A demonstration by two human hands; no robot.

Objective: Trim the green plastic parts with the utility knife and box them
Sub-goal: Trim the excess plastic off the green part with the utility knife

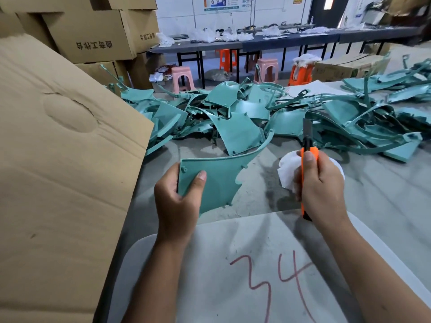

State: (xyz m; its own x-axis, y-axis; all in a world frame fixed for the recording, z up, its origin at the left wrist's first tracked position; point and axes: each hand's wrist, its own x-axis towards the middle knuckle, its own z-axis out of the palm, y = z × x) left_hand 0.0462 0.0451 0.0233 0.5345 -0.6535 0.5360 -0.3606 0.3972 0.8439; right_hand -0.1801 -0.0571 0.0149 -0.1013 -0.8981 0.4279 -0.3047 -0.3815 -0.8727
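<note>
The left hand (177,201) grips one flat green plastic part (214,176); the right hand (321,185) clasps the orange utility knife (307,157) and a white cloth (288,169). A large pile of green plastic parts (245,117) remains untrimmed.

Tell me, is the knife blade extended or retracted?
Extended: the dark blade sticks up from the orange utility knife in the right hand.

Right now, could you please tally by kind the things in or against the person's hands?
1 green plastic part, in the left hand
1 utility knife, in the right hand
1 white cloth, behind the right hand
Total: 3
</note>
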